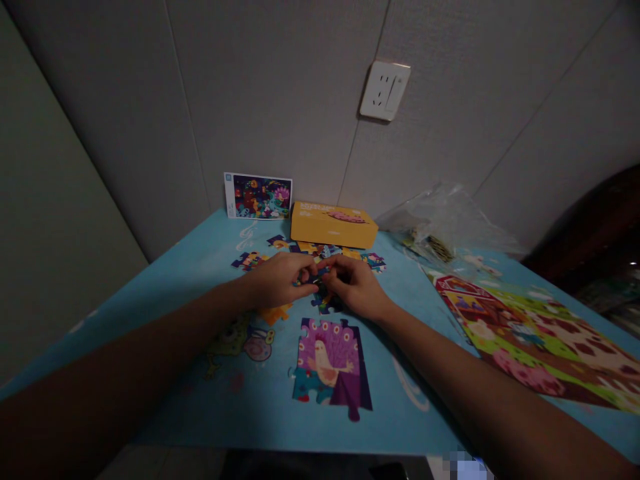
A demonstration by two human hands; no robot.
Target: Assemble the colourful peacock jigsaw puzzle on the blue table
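My left hand (280, 279) and my right hand (359, 288) meet over loose jigsaw pieces in the middle of the table. Each has its fingers curled in a pinch on a small dark puzzle piece; the fingers partly hide what they hold. Just below them lies a dark puzzle piece (325, 303), and an orange piece (274, 315) shows under my left wrist. Several colourful pieces (375, 261) spread behind the hands. Nearer to me is a joined puzzle section (330, 367) with a pink and purple peacock.
A yellow box (333, 227) and a picture card (260, 197) stand by the wall. At right are a clear plastic bag (445, 220) with something inside and a farm-scene puzzle (540, 340). The blue tablecloth (225, 413) has printed cartoons. A socket (385, 91) is on the wall.
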